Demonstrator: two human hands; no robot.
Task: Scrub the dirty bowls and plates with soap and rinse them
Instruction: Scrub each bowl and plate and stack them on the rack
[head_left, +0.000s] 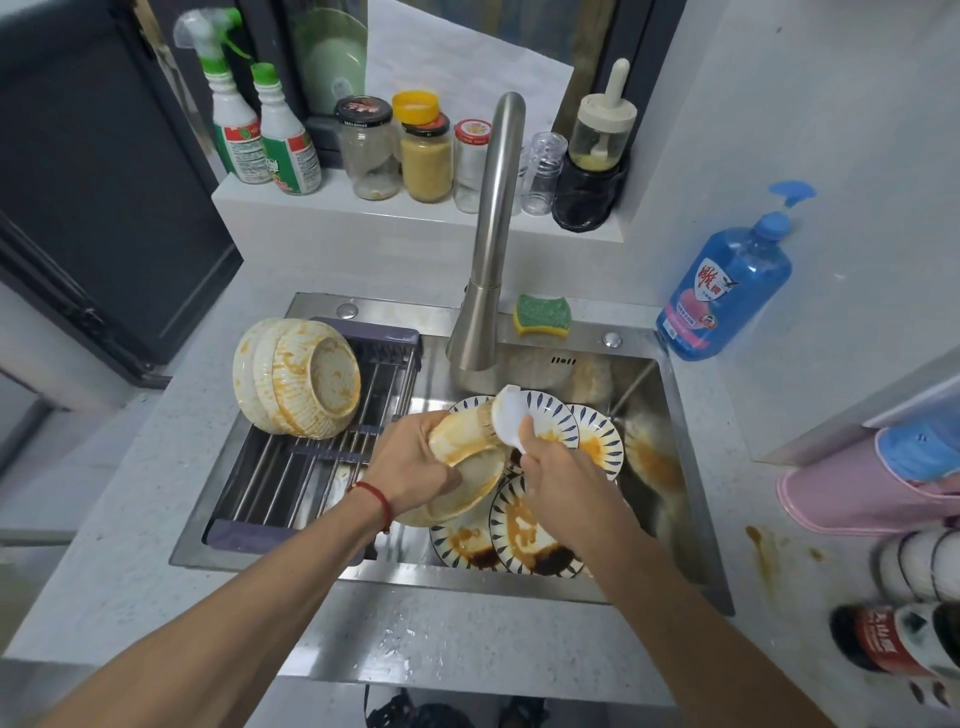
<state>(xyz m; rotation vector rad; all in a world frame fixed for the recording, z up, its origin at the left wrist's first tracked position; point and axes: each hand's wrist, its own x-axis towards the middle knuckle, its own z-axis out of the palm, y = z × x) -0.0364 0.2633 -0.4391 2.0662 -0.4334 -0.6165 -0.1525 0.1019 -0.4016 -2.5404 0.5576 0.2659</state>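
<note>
My left hand (410, 462) grips a cream bowl (465, 467) smeared with orange sauce, holding it tilted over the steel sink (670, 395). My right hand (558, 470) holds a white scrubbing brush (506, 418) pressed against the bowl's upper outside. Under the bowl lie several blue-patterned plates (519, 535) streaked with brown and orange sauce. Three stained cream bowls (296, 376) lean nested on their sides on the roll-up drying rack (311, 467) over the left part of the sink.
The tall faucet (488, 260) stands just behind my hands. A green-yellow sponge (543, 314) rests on the sink's back rim. A blue soap pump bottle (727, 283) stands on the right counter. Jars and spray bottles line the back ledge (322, 205). Sauce spots the right counter (761, 551).
</note>
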